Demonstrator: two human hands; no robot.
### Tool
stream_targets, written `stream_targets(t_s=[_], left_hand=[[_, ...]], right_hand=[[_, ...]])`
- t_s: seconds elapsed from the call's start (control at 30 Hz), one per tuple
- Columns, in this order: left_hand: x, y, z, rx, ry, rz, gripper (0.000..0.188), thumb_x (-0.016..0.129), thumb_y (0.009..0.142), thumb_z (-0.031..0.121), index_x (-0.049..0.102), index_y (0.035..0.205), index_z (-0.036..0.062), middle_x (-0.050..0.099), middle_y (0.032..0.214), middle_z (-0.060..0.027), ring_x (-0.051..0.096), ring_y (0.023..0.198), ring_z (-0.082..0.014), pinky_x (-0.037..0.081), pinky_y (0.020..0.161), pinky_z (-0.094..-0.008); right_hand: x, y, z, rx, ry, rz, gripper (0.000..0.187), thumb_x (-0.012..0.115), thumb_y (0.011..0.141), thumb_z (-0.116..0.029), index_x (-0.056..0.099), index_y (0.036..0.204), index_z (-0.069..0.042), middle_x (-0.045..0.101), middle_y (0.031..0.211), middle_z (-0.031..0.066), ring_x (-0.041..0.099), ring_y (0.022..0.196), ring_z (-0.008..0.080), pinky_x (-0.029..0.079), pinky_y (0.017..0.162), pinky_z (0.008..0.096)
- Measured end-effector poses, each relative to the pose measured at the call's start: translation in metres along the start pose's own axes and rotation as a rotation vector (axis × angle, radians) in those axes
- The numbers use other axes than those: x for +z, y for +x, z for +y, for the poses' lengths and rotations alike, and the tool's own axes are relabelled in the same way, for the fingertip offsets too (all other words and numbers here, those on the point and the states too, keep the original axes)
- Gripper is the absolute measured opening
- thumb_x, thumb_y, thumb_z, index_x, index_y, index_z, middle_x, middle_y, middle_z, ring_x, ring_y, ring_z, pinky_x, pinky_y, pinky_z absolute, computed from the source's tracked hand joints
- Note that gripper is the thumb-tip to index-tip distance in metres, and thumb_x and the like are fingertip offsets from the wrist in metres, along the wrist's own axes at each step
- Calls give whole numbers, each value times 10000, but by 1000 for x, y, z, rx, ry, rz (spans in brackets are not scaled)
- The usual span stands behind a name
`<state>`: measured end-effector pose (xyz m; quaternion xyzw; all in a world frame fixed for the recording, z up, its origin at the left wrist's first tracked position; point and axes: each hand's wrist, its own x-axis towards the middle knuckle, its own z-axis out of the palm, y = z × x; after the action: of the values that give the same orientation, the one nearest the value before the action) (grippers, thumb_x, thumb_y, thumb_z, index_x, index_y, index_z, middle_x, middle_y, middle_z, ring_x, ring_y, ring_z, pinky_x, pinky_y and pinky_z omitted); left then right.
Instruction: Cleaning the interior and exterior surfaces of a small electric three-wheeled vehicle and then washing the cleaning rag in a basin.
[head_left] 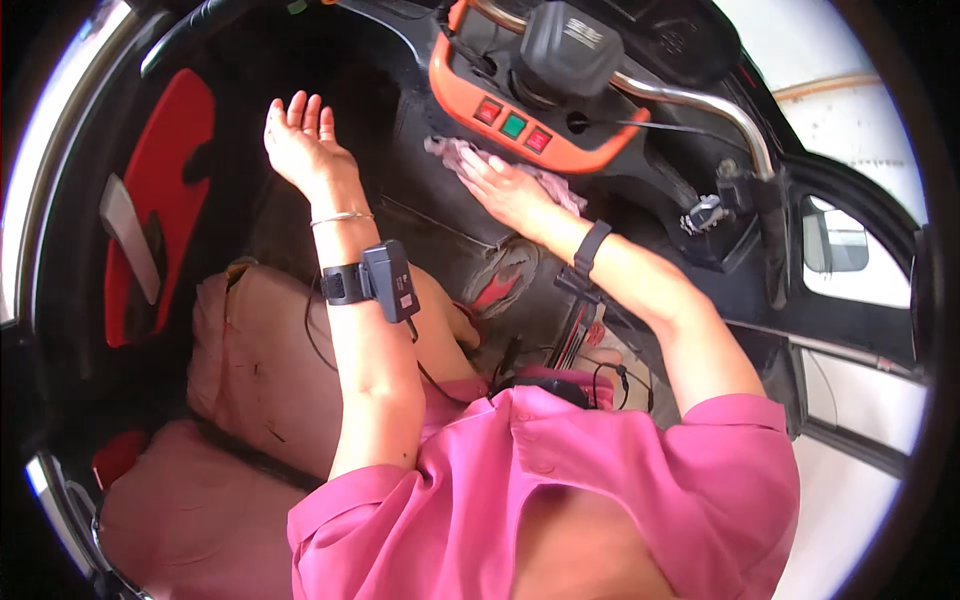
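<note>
My right hand [512,195] presses a crumpled, pale pink-grey cloth [447,151] against the black dashboard panel [420,190], just below an orange trim strip [596,153]. Cloth shows on both sides of the fingers, which are stretched over it; the palm side is hidden. Off to the left, my left hand [312,150] is raised with its palm turned up. Its fingers are apart and a little curled, and it holds nothing. Red and green switches [514,125] sit in the trim near my right hand.
A chrome handlebar [700,95] and black centre housing [570,50] rise above the trim. On the left is a red door panel [160,200] with a grey handle [130,238]. Worn pink seats [270,370] stand at lower left, and a side mirror [838,247] shows at right.
</note>
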<state>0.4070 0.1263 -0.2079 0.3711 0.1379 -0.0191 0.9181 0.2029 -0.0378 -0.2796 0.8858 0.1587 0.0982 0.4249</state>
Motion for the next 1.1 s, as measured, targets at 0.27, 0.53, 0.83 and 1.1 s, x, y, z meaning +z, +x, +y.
stream_targets(t_s=[0.27,0.53,0.83,1.1], left_hand=[[-4,10,-14,-57,-63,41,407,425,971,333,446,1244,31,572,1126,-155,568,988,-256,463,832,-365],[-2,11,-18,-25,-8,62,382,452,960,310,457,1211,24,613,1030,-119,595,883,-198,461,748,-316],[-5,14,-10,-29,-17,52,384,441,963,330,466,1195,24,624,991,-114,598,868,-192,456,739,-308],[0,12,-19,-102,-49,44,378,439,974,342,500,1169,23,640,950,-108,611,826,-187,475,717,-296]], right_hand=[[46,-23,-44,-460,201,-340,459,453,858,-252,557,1231,-6,454,1372,105,313,1337,267,186,1146,396],[39,106,-26,-96,266,-55,436,447,858,-256,612,1173,-4,475,1364,101,327,1334,261,171,1147,400],[62,67,-56,-133,213,-230,511,427,879,-258,484,1307,14,449,1391,97,324,1333,248,196,1125,380],[68,17,-80,-464,334,-557,341,471,878,-270,680,1119,-147,544,1290,24,352,1295,251,197,1099,403]])
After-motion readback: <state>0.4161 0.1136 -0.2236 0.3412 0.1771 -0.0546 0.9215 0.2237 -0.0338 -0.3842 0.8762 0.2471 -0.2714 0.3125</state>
